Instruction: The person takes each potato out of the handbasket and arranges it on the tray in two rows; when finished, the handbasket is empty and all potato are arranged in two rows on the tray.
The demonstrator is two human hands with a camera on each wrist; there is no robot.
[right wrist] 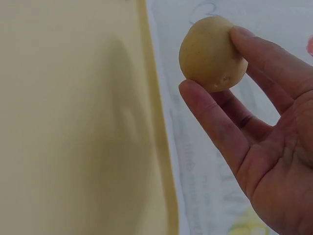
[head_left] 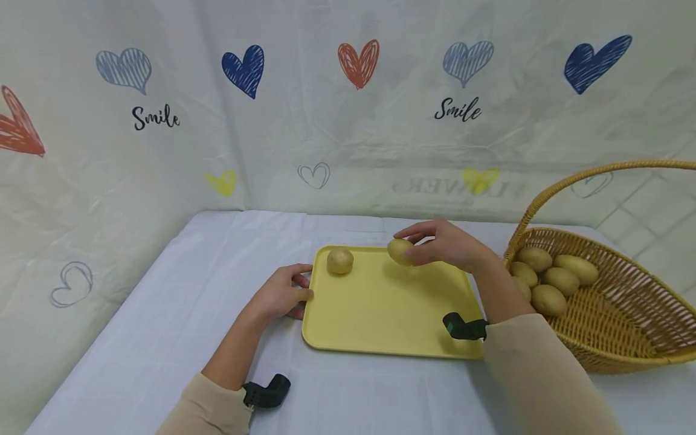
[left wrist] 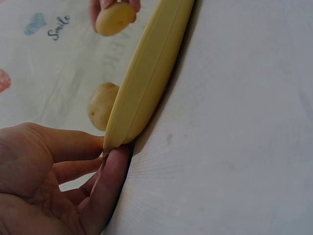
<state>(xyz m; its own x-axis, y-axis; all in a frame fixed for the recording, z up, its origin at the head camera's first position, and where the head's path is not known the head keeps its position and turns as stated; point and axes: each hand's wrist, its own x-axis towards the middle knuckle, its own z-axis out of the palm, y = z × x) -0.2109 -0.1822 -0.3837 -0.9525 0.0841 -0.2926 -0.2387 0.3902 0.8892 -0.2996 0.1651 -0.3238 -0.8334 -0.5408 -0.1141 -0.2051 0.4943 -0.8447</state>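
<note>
My right hand [head_left: 448, 246] pinches a potato [head_left: 399, 251] between thumb and fingertips, above the far right part of a yellow tray [head_left: 375, 314]. In the right wrist view, the held potato [right wrist: 210, 54] looks smooth and rounded, with small marks low on its skin. Another potato [head_left: 339, 261] lies on the tray in its far left corner. At the tray's left edge, my left hand [head_left: 281, 293] grips the rim, thumb and fingers on either side of it, as the left wrist view shows at the tray's corner [left wrist: 122, 132].
A wicker basket [head_left: 611, 323] with a tall arched handle stands on the right, several potatoes [head_left: 562, 281] gathered at its left end. A white cloth [head_left: 228, 266] covers the table. Behind hangs a pale sheet printed with hearts. Each wrist wears a black camera mount.
</note>
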